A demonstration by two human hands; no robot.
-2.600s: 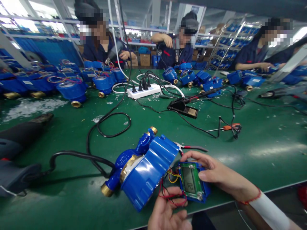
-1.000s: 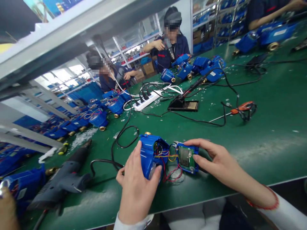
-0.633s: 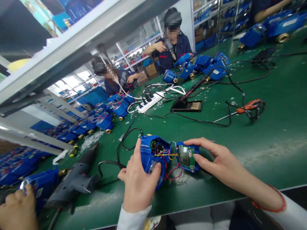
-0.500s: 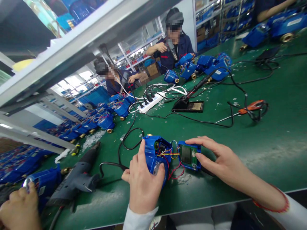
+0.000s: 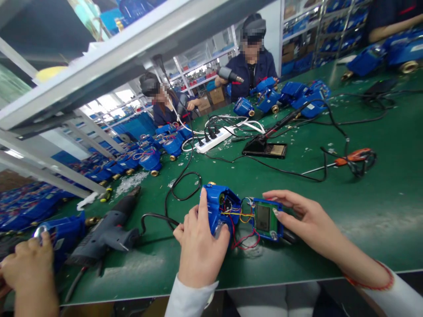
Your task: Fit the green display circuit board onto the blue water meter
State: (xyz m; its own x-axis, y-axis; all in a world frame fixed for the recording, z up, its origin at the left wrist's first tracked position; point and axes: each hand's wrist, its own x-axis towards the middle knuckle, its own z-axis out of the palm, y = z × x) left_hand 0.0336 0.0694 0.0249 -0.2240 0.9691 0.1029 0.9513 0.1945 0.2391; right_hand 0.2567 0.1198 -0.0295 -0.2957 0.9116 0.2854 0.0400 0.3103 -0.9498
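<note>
My left hand [image 5: 202, 244] grips a blue meter body [image 5: 216, 204], its index finger along the top left side and its thumb by the round clear window. The body's housing is open, and red, yellow and white wires run from it to a blue cover with a green circuit board and a grey display [image 5: 263, 218]. My right hand [image 5: 302, 220] holds that cover at its right side, thumb on the board's edge and fingers at the top edge. Both parts are close above the green table [image 5: 330, 242].
A heat gun [image 5: 105, 233] lies left of my hands, beside another person's hand [image 5: 29, 264] on a blue meter. Beyond are a soldering iron stand [image 5: 264, 147], a white power strip [image 5: 214, 140], an orange-handled screwdriver [image 5: 353, 157], cables, and two people among blue meters.
The view has shifted, so most things appear further right. The display, blank grey before, now shows faint dark marks. Across the table, a person's heat gun has tilted toward level.
</note>
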